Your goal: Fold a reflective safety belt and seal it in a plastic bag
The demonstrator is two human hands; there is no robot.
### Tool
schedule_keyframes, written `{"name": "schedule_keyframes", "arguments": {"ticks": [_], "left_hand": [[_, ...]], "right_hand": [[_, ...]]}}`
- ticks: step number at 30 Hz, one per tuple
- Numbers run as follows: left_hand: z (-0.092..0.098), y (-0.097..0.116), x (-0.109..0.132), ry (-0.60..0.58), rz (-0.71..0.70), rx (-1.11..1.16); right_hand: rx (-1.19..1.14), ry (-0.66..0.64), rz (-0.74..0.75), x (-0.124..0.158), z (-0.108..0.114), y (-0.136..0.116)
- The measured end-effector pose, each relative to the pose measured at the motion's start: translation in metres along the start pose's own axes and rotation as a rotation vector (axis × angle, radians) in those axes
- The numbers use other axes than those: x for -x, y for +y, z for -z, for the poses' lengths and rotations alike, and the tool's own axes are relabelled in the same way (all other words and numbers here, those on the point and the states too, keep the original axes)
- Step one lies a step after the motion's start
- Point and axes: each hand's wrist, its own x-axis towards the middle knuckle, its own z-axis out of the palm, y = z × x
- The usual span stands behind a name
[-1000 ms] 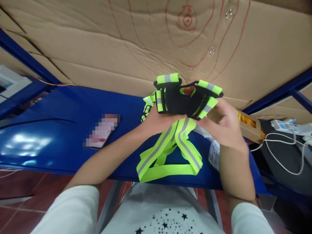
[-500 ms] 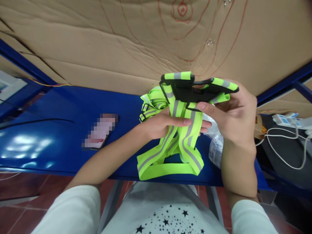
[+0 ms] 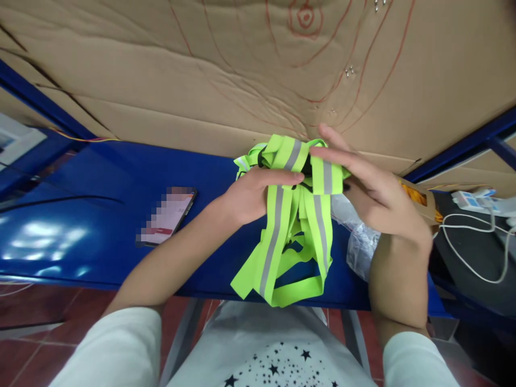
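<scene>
A neon-yellow reflective strap vest [image 3: 276, 242] with grey stripes hangs from my left hand [image 3: 252, 196]. That hand grips its upper part, the thumb lying across the straps and the other fingers hidden behind them. At the top, straps fold over a black plastic piece, now mostly covered. My right hand [image 3: 379, 193] is at the upper right of the vest, fingers stretched out, a fingertip against the folded strap. Behind my left hand, a second bundle of the same yellow strap [image 3: 244, 163] shows in part. The lower loops droop near the table's front edge.
A phone [image 3: 167, 215] with a blurred screen lies on the blue table [image 3: 100, 177] at left. Clear plastic bags [image 3: 360, 250] sit beside my right forearm. A cardboard panel [image 3: 161, 80] rises behind. White cables [image 3: 470, 228] and a power strip [image 3: 473, 200] are at right.
The black piece has tipped over, and yellow straps now cover it. My left hand has moved up to grip the top. My right hand's fingers have come off the black piece and stretched out.
</scene>
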Motion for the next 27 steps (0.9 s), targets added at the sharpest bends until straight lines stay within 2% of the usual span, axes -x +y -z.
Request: {"name": "schedule_keyframes", "arguments": {"ticks": [2,4,6,9,16,19,21,24,27], "left_hand": [[0.003,0.001,-0.002,0.016,-0.008,-0.008],[0.005,0.002,-0.002,0.035,-0.041,-0.029],[0.006,0.001,-0.001,0.032,-0.072,-0.074],[0.006,0.000,0.001,0.012,-0.091,-0.169],[0.004,-0.004,-0.003,0.035,-0.111,-0.118],[0.005,-0.006,-0.006,0.074,-0.128,-0.090],[0.006,-0.009,-0.007,0.047,-0.117,-0.085],[0.011,-0.015,-0.008,-0.015,-0.091,-0.086],[0.015,-0.019,-0.010,-0.012,-0.061,-0.117]], "right_hand": [[-0.191,-0.047,-0.053,0.002,0.009,0.005],[-0.339,0.035,-0.107,0.002,0.013,0.010],[-0.356,0.120,-0.180,0.000,0.009,0.015],[-0.266,0.137,-0.243,-0.004,-0.005,0.020],[-0.120,0.295,-0.133,-0.014,-0.032,0.028],[-0.127,0.328,-0.134,-0.018,-0.040,0.032],[-0.145,0.366,-0.122,-0.020,-0.046,0.033],[-0.134,0.446,-0.105,-0.021,-0.050,0.028],[-0.080,0.529,-0.055,-0.018,-0.049,0.015]]}}
